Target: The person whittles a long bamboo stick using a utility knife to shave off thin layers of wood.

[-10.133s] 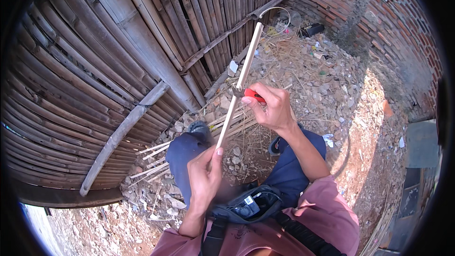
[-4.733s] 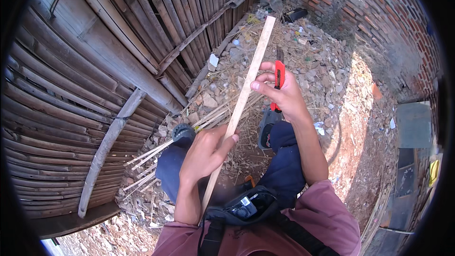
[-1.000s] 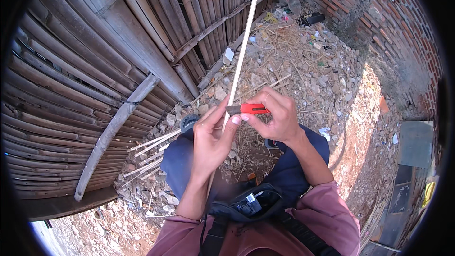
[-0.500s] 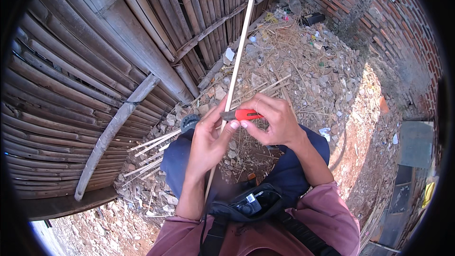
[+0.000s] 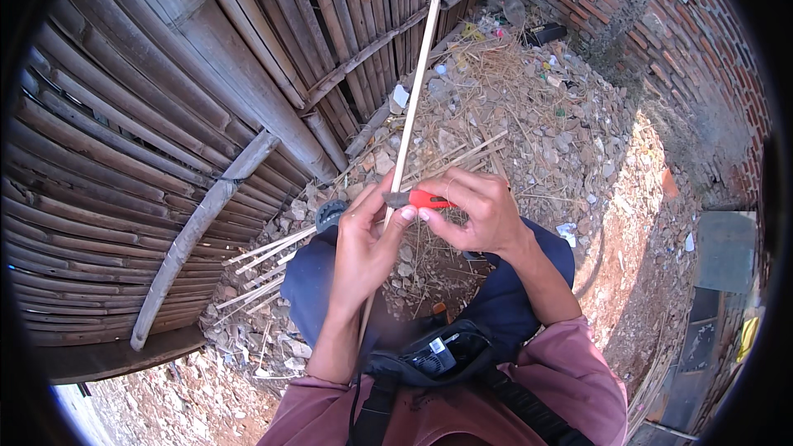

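Observation:
A long, pale bamboo strip (image 5: 415,99) runs from my lap up past my hands toward the bamboo wall. My left hand (image 5: 363,239) is closed around its lower part, the thumb pressed up beside the blade. In my right hand (image 5: 475,206) is a red-handled utility knife (image 5: 425,198), gripped with the blade pointing left. Its dark blade lies across the strip, between my left thumb and fingers. The two thumbs almost meet just under the knife. Part of the strip is hidden behind my left hand and wrist.
Several cut bamboo strips (image 5: 268,268) lie on the rubble at the left, and more (image 5: 471,151) lie beyond my hands. A bamboo wall (image 5: 124,157) closes the left side; a brick wall (image 5: 702,49) stands at the far right. A black pouch (image 5: 434,351) sits at my waist.
The hands, knife and strip stay in nearly the same place. The strip's far end has shifted very slightly left and down.

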{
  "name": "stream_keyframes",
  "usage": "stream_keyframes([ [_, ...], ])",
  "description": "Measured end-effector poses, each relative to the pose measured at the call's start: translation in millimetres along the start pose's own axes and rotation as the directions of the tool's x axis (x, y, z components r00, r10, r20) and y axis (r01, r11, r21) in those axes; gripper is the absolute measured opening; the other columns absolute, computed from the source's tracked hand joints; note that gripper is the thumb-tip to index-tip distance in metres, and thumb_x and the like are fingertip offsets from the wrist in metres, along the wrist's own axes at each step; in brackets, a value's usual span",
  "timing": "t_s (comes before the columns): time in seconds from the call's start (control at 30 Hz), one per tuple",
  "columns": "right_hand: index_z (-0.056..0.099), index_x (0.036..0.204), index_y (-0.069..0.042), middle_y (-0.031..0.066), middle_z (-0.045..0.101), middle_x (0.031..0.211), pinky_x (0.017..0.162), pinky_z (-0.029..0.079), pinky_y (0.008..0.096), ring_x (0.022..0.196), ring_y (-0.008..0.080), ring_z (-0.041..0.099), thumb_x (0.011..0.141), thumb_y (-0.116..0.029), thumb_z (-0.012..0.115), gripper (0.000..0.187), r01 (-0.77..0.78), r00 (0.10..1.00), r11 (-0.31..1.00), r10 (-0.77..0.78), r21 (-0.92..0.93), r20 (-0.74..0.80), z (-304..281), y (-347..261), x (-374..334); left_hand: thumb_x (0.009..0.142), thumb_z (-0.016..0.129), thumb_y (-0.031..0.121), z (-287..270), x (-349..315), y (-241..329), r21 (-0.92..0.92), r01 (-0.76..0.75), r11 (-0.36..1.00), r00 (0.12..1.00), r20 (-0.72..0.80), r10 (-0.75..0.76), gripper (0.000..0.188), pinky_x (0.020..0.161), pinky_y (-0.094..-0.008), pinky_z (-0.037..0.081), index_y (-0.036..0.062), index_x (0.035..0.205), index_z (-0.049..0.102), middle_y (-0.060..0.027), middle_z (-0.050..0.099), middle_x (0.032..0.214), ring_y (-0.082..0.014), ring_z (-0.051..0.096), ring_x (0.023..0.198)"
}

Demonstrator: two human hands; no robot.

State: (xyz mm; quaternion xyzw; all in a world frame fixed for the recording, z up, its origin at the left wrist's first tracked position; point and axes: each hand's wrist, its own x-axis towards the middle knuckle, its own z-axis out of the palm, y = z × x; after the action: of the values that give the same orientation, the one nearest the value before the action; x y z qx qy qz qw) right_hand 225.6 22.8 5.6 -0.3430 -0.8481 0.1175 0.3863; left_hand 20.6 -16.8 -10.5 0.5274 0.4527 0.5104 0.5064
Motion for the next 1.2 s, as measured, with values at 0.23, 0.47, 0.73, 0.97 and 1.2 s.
stream_keyframes([
  [0.23, 0.079, 0.111, -0.006, 0.0081, 0.069, 0.083, 0.058, 0.056, 0.0388, 0.066, 0.0265, 0.069, 0.086, -0.018, 0.084, 0.028, 0.007, 1.0, 1.0, -0.007, 0.005, 0.023, 0, -2, 0, 0.102, 0.072, -0.005, -2, -2, 3, -0.232, 0.078, 0.97, 0.996, 0.064, -0.065, 0.077, 0.101, -0.0257, 0.052, -0.0046, 0.167, 0.031, -0.0119, 0.06, 0.128, -0.0144, 0.063, 0.12],
  [0.47, 0.079, 0.11, -0.005, 0.0091, 0.071, 0.086, 0.06, 0.057, 0.0375, 0.068, 0.0268, 0.073, 0.087, -0.018, 0.084, 0.026, 0.009, 1.0, 1.0, -0.009, -0.022, 0.009, 2, -4, 0, 0.098, 0.073, -0.009, -5, 1, -4, -0.324, 0.073, 0.943, 0.996, 0.063, -0.055, 0.065, 0.097, -0.0266, 0.053, -0.0013, 0.152, 0.037, -0.0131, 0.048, 0.138, -0.0153, 0.061, 0.118],
  [0.73, 0.078, 0.11, -0.001, 0.014, 0.077, 0.094, 0.066, 0.06, 0.0364, 0.076, 0.0288, 0.077, 0.089, -0.014, 0.084, 0.025, -0.134, 0.975, 0.991, 0.134, 0.014, -0.177, -1, 3, 0, 0.092, 0.074, -0.015, -10, -1, -9, -0.307, 0.039, 0.951, 0.992, 0.129, 0.0, 0.068, 0.095, -0.0274, 0.053, 0.0027, 0.146, 0.039, -0.0107, 0.049, 0.136, -0.0115, 0.056, 0.106],
  [0.97, 0.077, 0.111, -0.001, 0.0137, 0.078, 0.096, 0.069, 0.062, 0.0364, 0.08, 0.0278, 0.079, 0.09, -0.012, 0.082, 0.024, -0.15, 0.984, 0.984, 0.158, 0.098, -0.081, -4, 0, 2, 0.095, 0.065, -0.018, -20, 1, -2, -0.239, 0.122, 0.963, 0.958, 0.283, -0.051, 0.062, 0.102, -0.0323, 0.055, 0.0015, 0.148, 0.039, -0.0126, 0.06, 0.133, -0.016, 0.063, 0.113],
  [1.2, 0.077, 0.108, -0.004, 0.0114, 0.078, 0.096, 0.069, 0.062, 0.0367, 0.082, 0.027, 0.079, 0.089, -0.013, 0.082, 0.022, -0.107, 0.994, 0.991, 0.109, 0.078, -0.031, -1, 1, 0, 0.103, 0.06, -0.011, -23, 1, 2, -0.258, 0.171, 0.951, 0.966, 0.233, -0.111, 0.054, 0.09, -0.0331, 0.063, -0.0022, 0.153, 0.042, -0.0174, 0.064, 0.141, -0.0179, 0.068, 0.113],
])
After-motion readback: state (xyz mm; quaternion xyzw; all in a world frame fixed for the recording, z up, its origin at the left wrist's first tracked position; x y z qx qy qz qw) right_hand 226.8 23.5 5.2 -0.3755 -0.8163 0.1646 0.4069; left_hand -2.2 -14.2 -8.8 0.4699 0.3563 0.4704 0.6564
